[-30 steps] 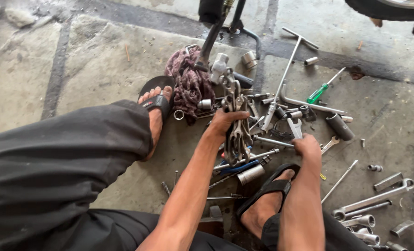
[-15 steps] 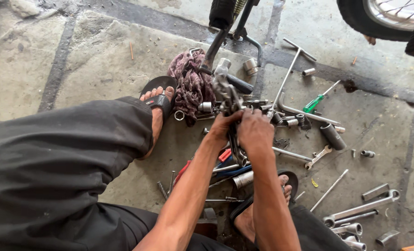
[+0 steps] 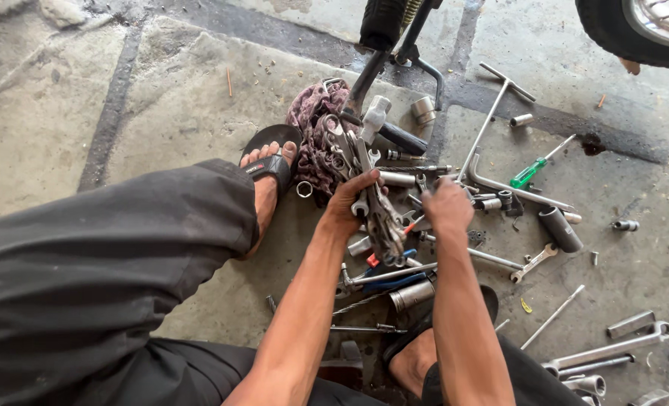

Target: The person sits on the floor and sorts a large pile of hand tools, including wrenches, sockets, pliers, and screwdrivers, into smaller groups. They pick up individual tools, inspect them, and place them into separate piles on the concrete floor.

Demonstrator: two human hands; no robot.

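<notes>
While I squat over the tool pile, my left hand [image 3: 349, 204] is wrapped around a bunch of spanners [image 3: 368, 188], fingers curled tight round the bundle, which stands up out of my fist toward 12 o'clock. My right hand [image 3: 447, 207] sits at 3 o'clock of the bunch, palm down on the loose tools; its fingers are hidden under the back of the hand, so I cannot tell whether they pinch anything. Step in hand, as I judge it: sorting through spanners for one size. Next move calls for fanning the bunch while the left holds steady. Purple rag [image 3: 312, 128] lies at 10 o'clock, green-handled screwdriver [image 3: 530, 171] well apart at 2 o'clock.
</notes>
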